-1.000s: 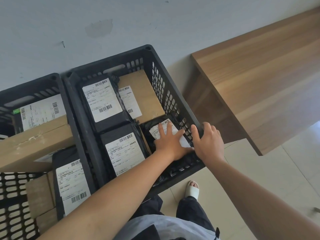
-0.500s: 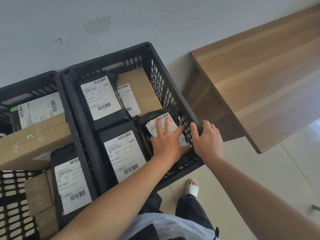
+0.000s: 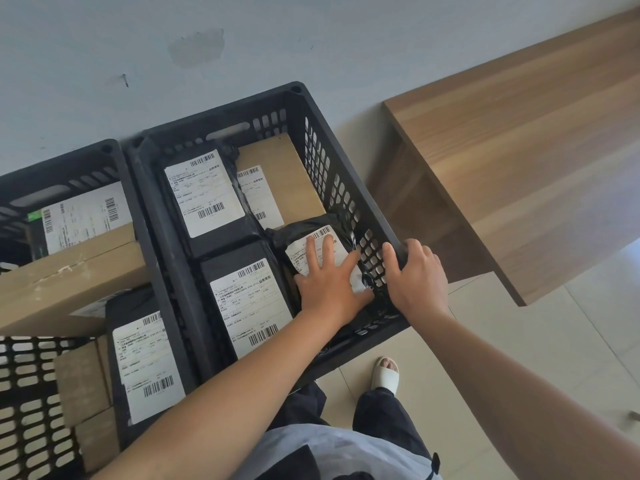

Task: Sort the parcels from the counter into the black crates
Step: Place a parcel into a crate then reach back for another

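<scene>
Slippage is the risk: the left hand (image 3: 327,285), fingers spread flat, presses a black soft parcel (image 3: 313,239) at frame centre inside the right crate (image 3: 349,188), whose rim the right hand (image 3: 414,277) grips, and its slick wrap could buckle or ride up.

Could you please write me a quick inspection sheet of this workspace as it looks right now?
Surface: wooden counter, no parcels on the visible part.
Job's things: right crate holds black bags and a brown box; left crate holds boxes and a bag.
Clutter: nothing seen.
Hands: left hand flat on a crumpled bag; right hand grips the right crate's rim.
Cables: nothing seen.
Surroundings: grey wall, tiled floor.
</scene>
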